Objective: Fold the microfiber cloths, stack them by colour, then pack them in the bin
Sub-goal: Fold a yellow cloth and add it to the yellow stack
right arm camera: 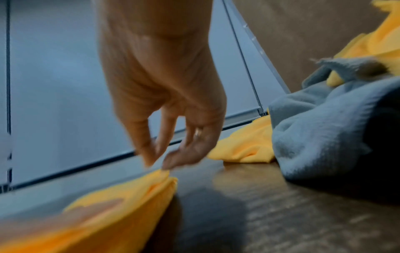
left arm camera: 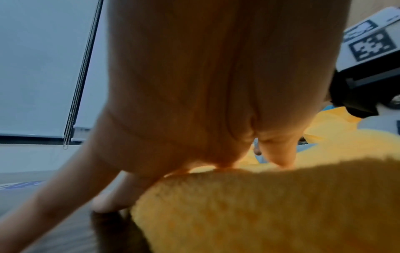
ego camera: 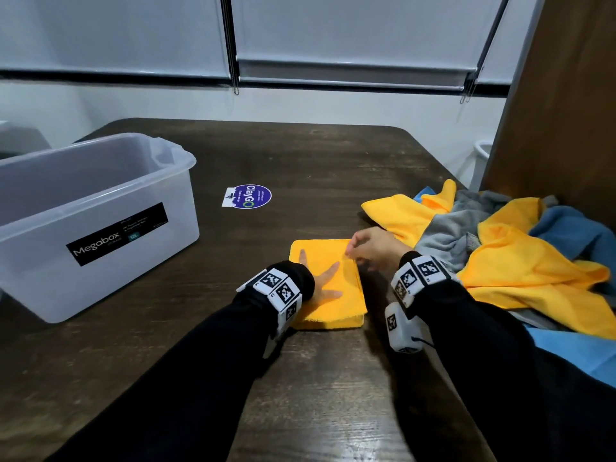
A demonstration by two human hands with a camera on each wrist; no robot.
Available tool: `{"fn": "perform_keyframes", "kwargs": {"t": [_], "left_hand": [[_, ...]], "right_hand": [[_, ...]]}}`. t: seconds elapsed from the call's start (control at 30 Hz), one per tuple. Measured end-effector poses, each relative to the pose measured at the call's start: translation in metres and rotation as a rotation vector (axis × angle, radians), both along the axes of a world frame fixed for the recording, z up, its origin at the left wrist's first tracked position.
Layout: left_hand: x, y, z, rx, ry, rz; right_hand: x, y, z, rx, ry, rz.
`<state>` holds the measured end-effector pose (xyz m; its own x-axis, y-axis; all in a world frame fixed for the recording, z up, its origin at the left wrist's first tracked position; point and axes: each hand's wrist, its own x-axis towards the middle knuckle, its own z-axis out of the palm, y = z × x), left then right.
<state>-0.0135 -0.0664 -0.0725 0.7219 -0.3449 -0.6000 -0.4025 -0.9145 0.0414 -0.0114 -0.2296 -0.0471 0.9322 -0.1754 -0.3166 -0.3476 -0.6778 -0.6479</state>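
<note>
A folded yellow cloth (ego camera: 328,285) lies flat on the dark table (ego camera: 316,155) in front of me. My left hand (ego camera: 316,278) presses on it with straight, spread fingers; in the left wrist view the palm (left arm camera: 194,85) bears down on the yellow cloth (left arm camera: 259,205). My right hand (ego camera: 353,253) hovers at the cloth's far right corner. In the right wrist view its fingertips (right arm camera: 168,162) just meet the raised corner of the yellow cloth (right arm camera: 129,196), with the right hand (right arm camera: 159,164) loosely curled and no clear pinch. A translucent bin (ego camera: 100,181) stands empty at the left.
A heap of unfolded yellow, grey and blue cloths (ego camera: 500,248) fills the table's right side, close to my right wrist. A round purple sticker (ego camera: 248,196) lies mid-table. A brown wooden panel (ego camera: 566,111) rises behind the heap. Blinds cover the back wall.
</note>
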Motion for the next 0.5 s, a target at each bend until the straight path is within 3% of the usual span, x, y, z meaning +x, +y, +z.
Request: {"fn": "perform_keyframes", "kwargs": {"t": [0.1,0.23,0.33,0.43,0.5], "left_hand": [[0.0,0.005,0.007,-0.105,0.01,0.033],[0.012,0.03,0.019,-0.354,-0.016,0.256],[0.01,0.049,0.021,-0.507,-0.041,0.456],[0.002,0.055,0.018,-0.535,0.153,0.474],[0.001,0.055,0.019,-0.542,0.185,0.469]], "right_hand": [[-0.023,0.004,0.007,0.038,0.286,0.096],[-0.038,0.011,0.006,-0.103,0.22,-0.004],[-0.051,0.019,0.007,-0.108,0.219,0.028],[-0.062,0.025,0.007,-0.031,0.371,0.112],[-0.06,0.022,0.007,-0.041,0.36,0.101]]}}
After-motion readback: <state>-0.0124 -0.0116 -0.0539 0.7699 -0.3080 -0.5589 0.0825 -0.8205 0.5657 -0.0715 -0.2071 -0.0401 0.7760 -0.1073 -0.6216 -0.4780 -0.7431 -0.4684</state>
